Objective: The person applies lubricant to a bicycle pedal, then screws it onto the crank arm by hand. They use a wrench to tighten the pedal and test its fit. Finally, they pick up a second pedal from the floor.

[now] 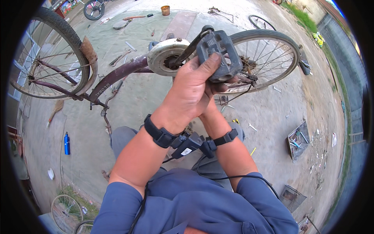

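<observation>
A bicycle stands upside down before me, with a purple frame [122, 74] and a round white chain guard [161, 58]. My left hand [187, 87] is closed on a black pedal [224, 54], its thumb pressed against the near side. The pedal sits at the end of a dark crank arm [191, 50] that rises from the chain guard. My right hand [210, 94] is just beneath the pedal, mostly hidden behind my left hand, so its grip does not show. Straps with small black devices circle both wrists.
The front wheel [80, 35] is at left, the rear wheel [294, 50] at right. Spanners [252, 127] lie scattered on the concrete. A metal tool tray [298, 140] sits at right, a blue bottle [67, 143] at left. A brown pot [165, 10] stands at the back.
</observation>
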`<state>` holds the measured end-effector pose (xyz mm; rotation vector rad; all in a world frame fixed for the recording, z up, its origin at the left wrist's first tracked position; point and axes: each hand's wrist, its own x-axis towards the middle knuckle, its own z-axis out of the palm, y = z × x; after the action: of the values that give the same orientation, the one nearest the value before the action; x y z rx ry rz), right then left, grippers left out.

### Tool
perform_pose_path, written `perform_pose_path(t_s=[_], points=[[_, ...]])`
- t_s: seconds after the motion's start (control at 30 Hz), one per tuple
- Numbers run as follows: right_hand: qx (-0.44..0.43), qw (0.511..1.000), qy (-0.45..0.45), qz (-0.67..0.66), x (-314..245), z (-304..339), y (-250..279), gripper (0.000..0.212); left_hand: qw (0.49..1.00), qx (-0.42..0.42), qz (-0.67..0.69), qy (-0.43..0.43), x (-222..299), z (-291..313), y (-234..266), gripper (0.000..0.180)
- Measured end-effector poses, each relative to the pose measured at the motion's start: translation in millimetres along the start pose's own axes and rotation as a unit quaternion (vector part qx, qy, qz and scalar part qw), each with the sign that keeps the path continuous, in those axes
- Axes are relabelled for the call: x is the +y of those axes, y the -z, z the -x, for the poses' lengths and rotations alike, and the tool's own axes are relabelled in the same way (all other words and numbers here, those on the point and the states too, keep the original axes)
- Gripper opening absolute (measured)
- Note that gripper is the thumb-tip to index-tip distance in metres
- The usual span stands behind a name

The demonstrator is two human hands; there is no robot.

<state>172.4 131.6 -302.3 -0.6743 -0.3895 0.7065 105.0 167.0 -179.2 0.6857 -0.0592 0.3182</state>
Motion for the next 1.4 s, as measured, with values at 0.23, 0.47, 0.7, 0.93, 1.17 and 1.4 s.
perform_pose_path(t_s=[0.23,0.47,0.7,0.93,1.17,1.4], points=[[-0.159,0.983,-0.068,0.064,9,-9,-82,0.028,0.999,0.029,-0.018,0.001,22,12,3,0.034],[-0.237,0.955,-0.123,0.126,-10,-25,-98,0.028,0.999,0.034,-0.011,0.004,31,19,2,0.033],[-0.286,0.942,-0.155,0.080,-12,-49,-106,0.031,0.999,0.032,0.014,-0.004,37,33,-4,0.035],[-0.314,0.931,-0.176,0.065,-21,-49,-106,0.033,0.999,0.033,0.006,-0.009,42,41,-4,0.036],[-0.381,0.902,-0.180,-0.093,1,-69,-112,0.042,0.999,0.045,-0.002,-0.001,43,45,-5,0.037],[-0.458,0.858,-0.190,-0.129,7,-85,-112,0.048,0.998,0.065,-0.009,0.001,49,51,-3,0.037]])
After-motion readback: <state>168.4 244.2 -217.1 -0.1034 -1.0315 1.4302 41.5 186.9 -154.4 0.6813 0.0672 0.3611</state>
